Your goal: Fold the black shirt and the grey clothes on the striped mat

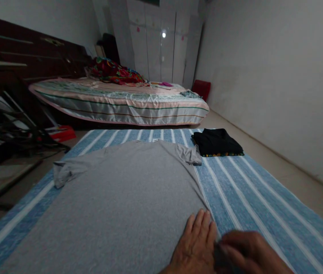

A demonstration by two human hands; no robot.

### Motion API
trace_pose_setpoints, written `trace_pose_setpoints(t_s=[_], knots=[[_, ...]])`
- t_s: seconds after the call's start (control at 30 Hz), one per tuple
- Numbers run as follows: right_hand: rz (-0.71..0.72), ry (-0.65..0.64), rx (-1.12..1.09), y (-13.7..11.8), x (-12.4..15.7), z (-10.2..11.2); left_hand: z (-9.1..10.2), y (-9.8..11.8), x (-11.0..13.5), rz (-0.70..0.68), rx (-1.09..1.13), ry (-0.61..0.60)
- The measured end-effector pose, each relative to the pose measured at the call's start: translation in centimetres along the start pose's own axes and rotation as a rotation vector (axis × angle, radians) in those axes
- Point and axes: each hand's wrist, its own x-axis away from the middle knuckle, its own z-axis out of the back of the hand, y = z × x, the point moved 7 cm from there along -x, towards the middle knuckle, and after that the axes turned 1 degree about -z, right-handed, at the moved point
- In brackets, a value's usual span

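Note:
A grey T-shirt (127, 190) lies spread out on a blue cloth with white stripes (235, 190), its neck at the far end and its short sleeves out to the sides. My left hand (195, 241) rests flat on the shirt near its right edge, fingers stretched forward. Just to the right, my right hand (249, 251) is bent, thumb and fingers pinching a dark-looking fold of the shirt's edge. That hand is somewhat blurred, and the shirt's hem runs out of view at the bottom.
Folded black clothing (218, 141) sits at the far right of the striped cloth. Beyond stands a bed (127, 106) with a red flowered blanket (118, 72). A dark table frame (13, 110) and a red box (61, 133) are on the left; a wall (278, 87) runs along the right.

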Motion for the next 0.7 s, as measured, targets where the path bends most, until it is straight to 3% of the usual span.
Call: trace_pose_setpoints(t_s=[0.07, 0.13, 0.27, 0.47, 0.7], knots=[[-0.280, -0.031, -0.214, 4.0, -5.0, -0.4, -0.1, 0.0, -0.3, -0.013, -0.036, -0.002], [-0.454, 0.007, -0.213, 6.8, -9.6, -0.6, 0.0, -0.1, -0.6, -0.002, -0.074, -0.002], [-0.595, -0.023, -0.105, 9.5, -15.8, -1.5, 0.1, 0.1, -0.7, -0.017, -0.166, 0.076], [-0.699, -0.129, 0.022, 11.0, -17.8, -2.6, 0.8, 0.6, -0.5, 0.000, -0.312, 0.204], [-0.695, -0.139, 0.283, 10.5, -18.0, -2.2, 2.2, 0.7, -1.0, 0.018, -0.224, 0.079]])
